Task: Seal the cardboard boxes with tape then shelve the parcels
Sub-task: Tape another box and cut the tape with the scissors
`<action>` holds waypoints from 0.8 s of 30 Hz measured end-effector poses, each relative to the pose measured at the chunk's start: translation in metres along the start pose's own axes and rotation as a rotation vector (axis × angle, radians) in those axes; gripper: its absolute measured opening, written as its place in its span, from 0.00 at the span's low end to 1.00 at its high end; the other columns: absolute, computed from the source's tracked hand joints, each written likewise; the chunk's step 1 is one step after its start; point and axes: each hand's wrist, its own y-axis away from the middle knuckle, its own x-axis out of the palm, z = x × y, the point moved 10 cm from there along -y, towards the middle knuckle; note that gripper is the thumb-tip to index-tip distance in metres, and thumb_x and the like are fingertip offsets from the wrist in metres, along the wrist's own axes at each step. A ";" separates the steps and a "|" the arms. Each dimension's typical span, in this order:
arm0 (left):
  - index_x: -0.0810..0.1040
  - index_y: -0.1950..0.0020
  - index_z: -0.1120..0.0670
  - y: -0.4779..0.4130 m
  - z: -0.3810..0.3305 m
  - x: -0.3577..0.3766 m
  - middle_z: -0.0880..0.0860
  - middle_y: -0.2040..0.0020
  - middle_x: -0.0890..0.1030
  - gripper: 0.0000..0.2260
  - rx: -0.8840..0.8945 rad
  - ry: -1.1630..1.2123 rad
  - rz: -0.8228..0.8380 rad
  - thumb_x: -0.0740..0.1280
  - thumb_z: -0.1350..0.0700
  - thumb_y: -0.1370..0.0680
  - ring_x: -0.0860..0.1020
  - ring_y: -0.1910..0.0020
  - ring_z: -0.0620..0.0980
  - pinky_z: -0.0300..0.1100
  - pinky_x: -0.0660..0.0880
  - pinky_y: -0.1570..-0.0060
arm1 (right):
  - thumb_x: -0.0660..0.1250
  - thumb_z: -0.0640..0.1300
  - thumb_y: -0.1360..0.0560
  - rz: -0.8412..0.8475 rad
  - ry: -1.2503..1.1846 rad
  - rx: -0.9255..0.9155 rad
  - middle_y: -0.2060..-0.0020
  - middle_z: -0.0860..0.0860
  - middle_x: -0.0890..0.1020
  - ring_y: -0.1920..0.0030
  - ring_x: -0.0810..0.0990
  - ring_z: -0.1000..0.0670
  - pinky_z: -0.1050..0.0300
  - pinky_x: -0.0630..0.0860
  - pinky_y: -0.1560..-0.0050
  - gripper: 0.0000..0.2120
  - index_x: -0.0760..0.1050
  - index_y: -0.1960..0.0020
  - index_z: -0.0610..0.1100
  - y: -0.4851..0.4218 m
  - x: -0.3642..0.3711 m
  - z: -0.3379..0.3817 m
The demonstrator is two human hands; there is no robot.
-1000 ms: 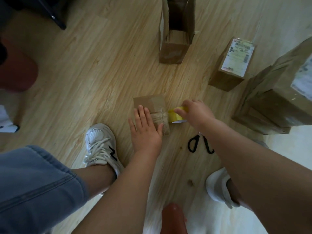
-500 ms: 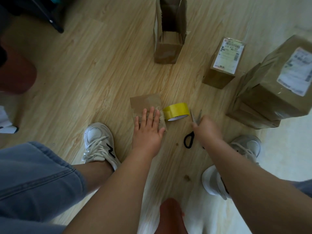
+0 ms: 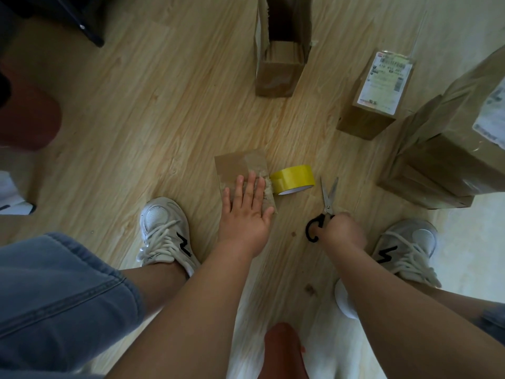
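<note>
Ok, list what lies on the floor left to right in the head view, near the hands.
Left white shoe → small cardboard box under the left hand → yellow tape roll → scissors gripped by the right hand → stacked large parcels.

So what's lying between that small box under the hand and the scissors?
In the head view, a yellow tape roll lies there, right beside the small box; a strip of bare wooden floor separates it from the scissors.

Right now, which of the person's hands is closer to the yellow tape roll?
Left. The left hand presses flat on the small box, fingers right beside the tape roll. The right hand grips the scissors, lower and to the roll's right, clearly apart.
</note>
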 end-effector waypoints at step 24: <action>0.51 0.19 0.51 0.020 0.001 -0.040 0.50 0.19 0.49 0.27 0.049 0.083 -0.074 0.59 0.55 0.16 0.47 0.21 0.52 0.45 0.51 0.25 | 0.72 0.67 0.40 0.772 -0.565 -0.318 0.65 0.48 0.76 0.62 0.74 0.50 0.56 0.73 0.55 0.31 0.75 0.54 0.42 0.088 0.028 0.039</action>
